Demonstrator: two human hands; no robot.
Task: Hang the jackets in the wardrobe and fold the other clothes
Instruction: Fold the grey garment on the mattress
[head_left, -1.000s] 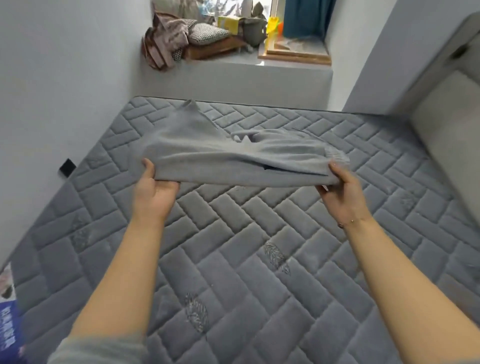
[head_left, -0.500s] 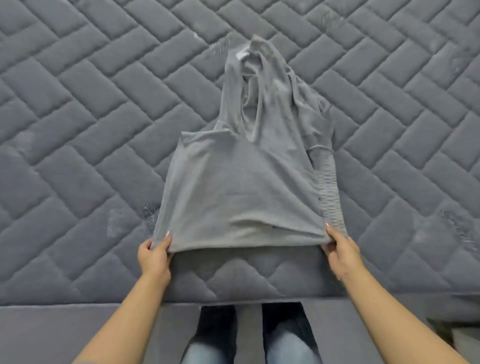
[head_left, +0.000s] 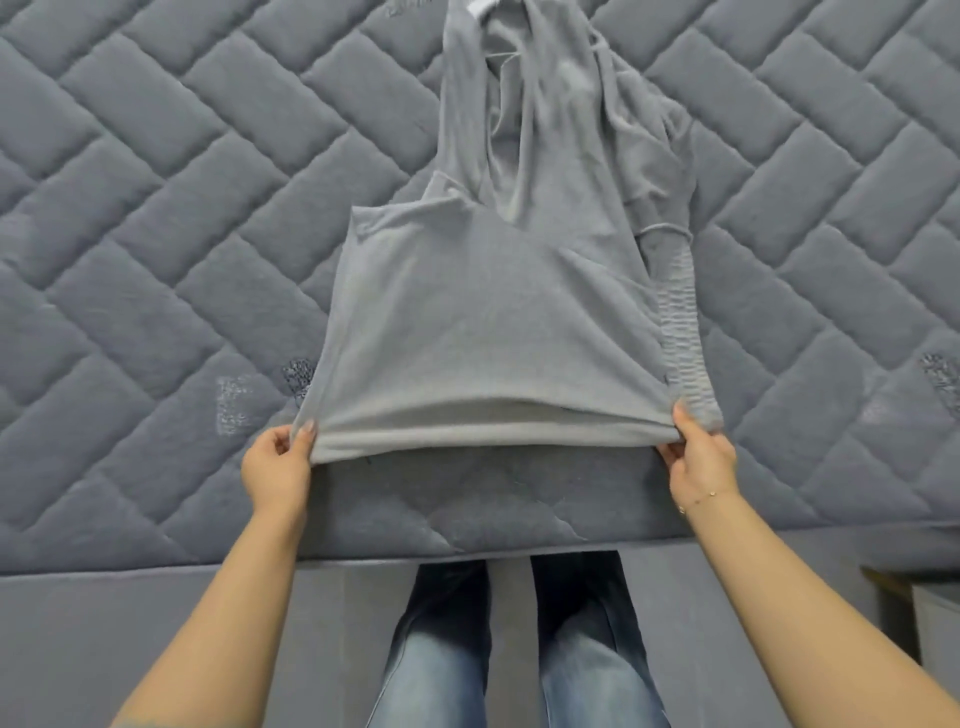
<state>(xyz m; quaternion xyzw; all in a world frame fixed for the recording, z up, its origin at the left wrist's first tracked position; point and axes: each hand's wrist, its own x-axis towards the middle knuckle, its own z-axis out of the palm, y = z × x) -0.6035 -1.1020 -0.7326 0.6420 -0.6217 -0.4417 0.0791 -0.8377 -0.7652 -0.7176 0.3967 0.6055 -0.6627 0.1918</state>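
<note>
1. The left hand (head_left: 278, 462) is seen at the near left corner of the grey garment (head_left: 493, 332), its fingers pinching the folded edge.
2. The garment is spread over the quilted mattress (head_left: 156, 234), its near edge lifted; it appears soft, light and limp, so the corners are best held.
3. The right hand (head_left: 698, 457) pinches the near right corner beside a ribbed band, possibly a cuff.
4. Nothing is seen obstructing the fold.

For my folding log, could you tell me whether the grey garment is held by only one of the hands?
No, the left hand and right hand each pinch a near corner of the grey garment.
</note>
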